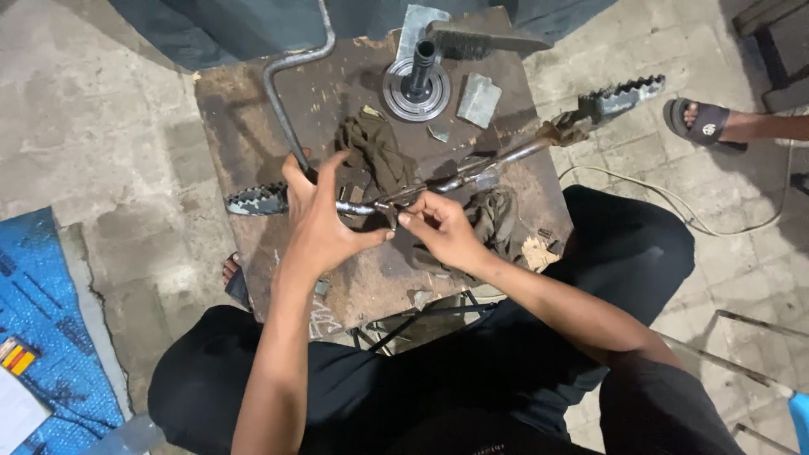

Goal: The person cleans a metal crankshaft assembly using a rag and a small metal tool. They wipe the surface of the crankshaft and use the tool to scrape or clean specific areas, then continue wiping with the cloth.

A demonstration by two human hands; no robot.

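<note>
A small metal clip (393,214) is pinched between the thumb and forefinger of the right hand (442,232), with the remaining fingers curled loosely under the palm. The clip sits directly against the footrest bar (438,181), at the bar's lower bend, so that the fingertips lie just below the bar and touch it there. The left hand (318,221) is laid over the bar just to the left of the clip: its fingers are spread and raised, the thumb is stretched toward the clip, and the palm hides that stretch of the bar. Whether the left fingers actually grip the bar cannot be told.

The bar runs slantwise across the worn wooden board (253,143), which carries it. Its left toothed footpeg (255,200) lies near the board's left edge, and its right toothed footpeg (619,97) reaches past the board's right edge, over the paved floor. A dark rag (375,152) is crumpled just above the bar's middle, and a round flanged hub (416,84) stands farther up, near the board's far edge. A bent steel rod (282,93) lies to the left of the hub. Bare board is seen below the bar, toward the near edge, where only scraps are scattered. Another person's sandalled foot (708,122) rests on the floor, well apart from the right footpeg.
</note>
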